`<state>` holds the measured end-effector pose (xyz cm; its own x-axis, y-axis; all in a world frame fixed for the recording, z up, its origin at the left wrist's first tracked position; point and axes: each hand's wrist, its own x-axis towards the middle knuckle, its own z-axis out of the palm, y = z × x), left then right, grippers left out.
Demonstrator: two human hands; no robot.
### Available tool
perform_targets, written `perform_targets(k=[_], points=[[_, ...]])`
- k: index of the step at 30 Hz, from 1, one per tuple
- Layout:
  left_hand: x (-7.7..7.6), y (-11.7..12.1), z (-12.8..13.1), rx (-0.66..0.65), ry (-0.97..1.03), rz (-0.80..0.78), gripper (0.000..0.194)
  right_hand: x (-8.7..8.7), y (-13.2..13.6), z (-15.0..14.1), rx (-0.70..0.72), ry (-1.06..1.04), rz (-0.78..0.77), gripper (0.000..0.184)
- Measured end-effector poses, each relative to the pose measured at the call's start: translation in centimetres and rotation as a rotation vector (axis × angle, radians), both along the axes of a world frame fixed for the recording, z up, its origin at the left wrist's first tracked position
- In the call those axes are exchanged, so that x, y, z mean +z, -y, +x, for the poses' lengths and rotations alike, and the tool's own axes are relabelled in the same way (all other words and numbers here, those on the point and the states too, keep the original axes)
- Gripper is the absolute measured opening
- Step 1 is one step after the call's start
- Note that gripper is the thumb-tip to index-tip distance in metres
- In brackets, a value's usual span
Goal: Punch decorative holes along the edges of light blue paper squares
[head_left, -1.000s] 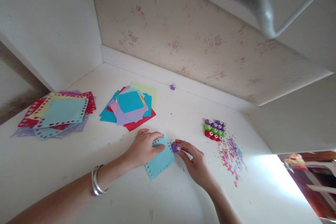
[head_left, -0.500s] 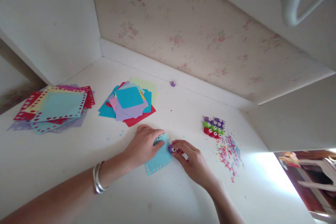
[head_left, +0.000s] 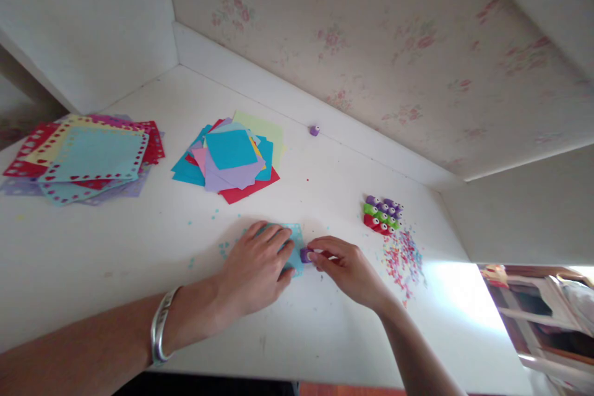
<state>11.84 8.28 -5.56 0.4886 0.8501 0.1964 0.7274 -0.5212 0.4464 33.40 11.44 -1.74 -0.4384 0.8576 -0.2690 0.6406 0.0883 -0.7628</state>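
A light blue sheet of paper (head_left: pixel 296 232) with small holes along its edge lies flat on the white desk (head_left: pixel 223 340). My left hand (head_left: pixel 260 266) rests over most of it, fingers stretched out and pressing it down. At the sheet's right edge is a small purple paper punch (head_left: pixel 305 254), pinched between the thumb and fingers of my right hand (head_left: pixel 343 266). The punch seems to sit over the paper's edge. Tiny blue cut-outs (head_left: pixel 223 249) lie scattered beside my left hand.
Plain coloured sheets (head_left: pixel 232 150) are piled behind my left hand. Sheets with punched borders (head_left: pixel 97 151) form another pile at far left. Several purple, green and red punches (head_left: pixel 383 215) stand grouped at right near a heap of confetti (head_left: pixel 403 263). A single purple punch (head_left: pixel 314 130) sits by the wall.
The blue sheet has been turned, and my left hand has shifted and spread flatter over it. The purple punch stays pinched in my right hand at the right edge. The camera view has shifted.
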Motion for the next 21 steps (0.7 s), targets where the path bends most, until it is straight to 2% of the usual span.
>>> perform_targets(k=[5,12,21], points=[[-0.9,0.0,0.0,-0.019,0.032,0.0,0.033,-0.2,0.8,0.5,-0.053,0.017,-0.054,0.023],[-1.5,-0.1,0.0,-0.058,0.087,-0.021,0.033,-0.2,0.4,0.3,-0.053,0.04,-0.076,0.022],[-1.8,-0.2,0.0,-0.084,0.126,-0.051,0.037,-0.3,-0.4,0.2,-0.031,0.043,-0.027,0.021]])
